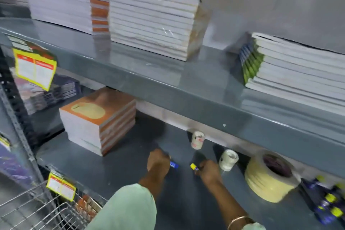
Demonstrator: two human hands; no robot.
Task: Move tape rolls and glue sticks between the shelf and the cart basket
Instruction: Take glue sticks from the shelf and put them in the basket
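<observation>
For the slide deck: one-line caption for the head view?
Both hands, left hand and right hand, each grip a glue stick on the lower shelf beside tape rolls.

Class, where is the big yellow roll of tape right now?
The big yellow tape roll sits on the lower shelf, right of the white tape roll.

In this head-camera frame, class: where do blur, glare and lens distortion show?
Head view: motion blur smears the glue sticks at lower right and the hanging price tag; pale glare sheens the upper shelf; wide-angle distortion bows its front edge; the lower shelf lies in shadow.
</observation>
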